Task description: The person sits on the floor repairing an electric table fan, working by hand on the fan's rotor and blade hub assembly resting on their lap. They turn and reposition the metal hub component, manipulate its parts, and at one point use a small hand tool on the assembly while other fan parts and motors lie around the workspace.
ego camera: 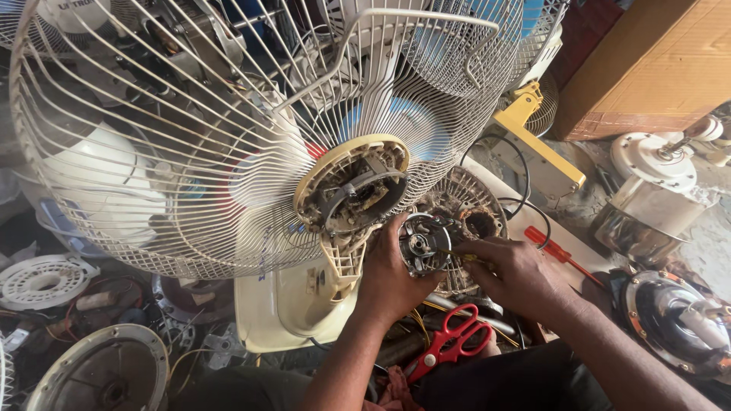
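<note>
A cream wire fan guard (160,144) with its round back plate (352,185) tilts in front of me. Just below the plate, my left hand (390,270) grips a small silver fan motor (423,242) from the left. My right hand (512,272) comes in from the right and pinches a thin yellow-handled tool (464,257) against the motor's side. Behind the motor lies a dusty stator with copper windings (468,209).
Red-handled scissors (451,340) lie by my lap, and a red screwdriver (557,251) rests to the right. A yellow bracket (533,144), a cardboard box (655,68), metal motor housings (670,320) and white fan parts (46,281) crowd around.
</note>
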The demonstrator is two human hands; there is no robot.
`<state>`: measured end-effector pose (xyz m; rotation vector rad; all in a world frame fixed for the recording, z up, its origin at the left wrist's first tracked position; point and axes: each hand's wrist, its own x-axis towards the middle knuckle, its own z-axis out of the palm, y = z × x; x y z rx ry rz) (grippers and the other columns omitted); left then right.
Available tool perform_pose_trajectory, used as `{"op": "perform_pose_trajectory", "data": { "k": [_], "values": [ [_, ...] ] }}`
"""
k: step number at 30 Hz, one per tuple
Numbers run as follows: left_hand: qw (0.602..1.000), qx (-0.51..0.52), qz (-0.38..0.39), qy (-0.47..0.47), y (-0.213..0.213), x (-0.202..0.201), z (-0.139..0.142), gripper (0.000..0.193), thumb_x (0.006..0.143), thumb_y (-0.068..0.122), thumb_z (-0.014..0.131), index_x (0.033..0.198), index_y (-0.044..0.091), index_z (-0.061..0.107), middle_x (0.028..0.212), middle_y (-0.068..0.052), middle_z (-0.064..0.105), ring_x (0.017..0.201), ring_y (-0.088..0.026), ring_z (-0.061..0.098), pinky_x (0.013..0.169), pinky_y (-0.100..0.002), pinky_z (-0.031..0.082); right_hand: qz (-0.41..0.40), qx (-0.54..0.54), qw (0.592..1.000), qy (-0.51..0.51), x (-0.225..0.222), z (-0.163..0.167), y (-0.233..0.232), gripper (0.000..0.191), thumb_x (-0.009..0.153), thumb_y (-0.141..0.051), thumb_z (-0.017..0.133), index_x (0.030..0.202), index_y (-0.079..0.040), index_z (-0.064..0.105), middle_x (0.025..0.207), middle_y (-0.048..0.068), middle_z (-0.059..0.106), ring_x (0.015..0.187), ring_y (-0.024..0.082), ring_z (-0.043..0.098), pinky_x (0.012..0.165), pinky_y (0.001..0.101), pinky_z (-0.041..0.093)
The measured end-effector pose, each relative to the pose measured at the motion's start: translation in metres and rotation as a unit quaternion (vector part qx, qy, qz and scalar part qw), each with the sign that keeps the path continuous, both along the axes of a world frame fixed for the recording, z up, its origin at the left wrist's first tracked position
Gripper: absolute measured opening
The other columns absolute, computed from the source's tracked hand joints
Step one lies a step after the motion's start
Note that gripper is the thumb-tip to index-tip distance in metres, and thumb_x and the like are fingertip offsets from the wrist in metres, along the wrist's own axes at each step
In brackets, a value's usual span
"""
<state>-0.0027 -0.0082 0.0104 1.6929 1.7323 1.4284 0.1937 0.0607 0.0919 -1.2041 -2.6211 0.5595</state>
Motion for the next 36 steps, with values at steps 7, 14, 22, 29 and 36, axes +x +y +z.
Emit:
{"op": "perform_pose_trajectory", "data": {
  "k": [7,14,22,29,36],
  "values": [
    [1.000,0.004,-0.020,0.000,-0.002,-0.005,-0.002,0.087,0.080,0.025,0.081,0.151,0.007,0.033,0.142,-0.025,0.054,0.129,-0.043,0.054,0.109,-0.051,0.043,-0.005,0.017,0.997,0.076,0.000,0.001,-0.016,0.031,0.085,-0.022,0.071,0.115,-0.016,0.076,0.095,0.010,0.078,0.078,0.026,0.078,0.069,0.0386,0.062],
    [1.000,0.005,-0.010,-0.014,-0.004,-0.003,-0.002,0.084,0.080,0.021,0.077,0.150,0.007,0.033,0.139,-0.025,0.055,0.129,-0.043,0.055,0.108,-0.051,0.045,-0.028,0.004,0.999,0.036,-0.011,0.001,-0.016,0.030,0.084,-0.020,0.070,0.113,-0.014,0.076,0.095,0.011,0.078,0.079,0.029,0.077,0.071,0.0408,0.061],
    [1.000,-0.001,-0.011,-0.005,-0.004,-0.002,0.001,0.098,0.071,0.025,0.088,0.150,0.007,0.033,0.140,-0.024,0.055,0.128,-0.043,0.053,0.106,-0.052,0.044,-0.008,-0.005,0.999,0.037,-0.014,0.004,-0.014,0.028,0.083,-0.020,0.068,0.110,-0.014,0.077,0.094,0.012,0.079,0.081,0.028,0.078,0.073,0.0400,0.062],
    [0.999,-0.018,0.029,0.018,0.003,0.004,-0.001,0.103,0.056,0.024,0.096,0.142,0.007,0.041,0.130,-0.019,0.060,0.122,-0.041,0.055,0.105,-0.052,0.043,-0.037,-0.069,0.989,-0.126,-0.033,0.021,0.005,0.027,0.083,-0.027,0.067,0.107,-0.022,0.078,0.091,0.010,0.079,0.085,0.030,0.077,0.081,0.0432,0.060],
    [0.998,0.056,0.020,0.006,0.006,0.010,-0.013,0.097,0.061,0.022,0.096,0.140,0.005,0.042,0.127,-0.020,0.060,0.119,-0.042,0.058,0.105,-0.049,0.046,0.042,-0.025,0.986,-0.162,-0.046,0.023,0.026,0.024,0.079,-0.024,0.068,0.098,-0.018,0.081,0.090,0.010,0.079,0.089,0.030,0.076,0.084,0.0431,0.060]
  ]
}}
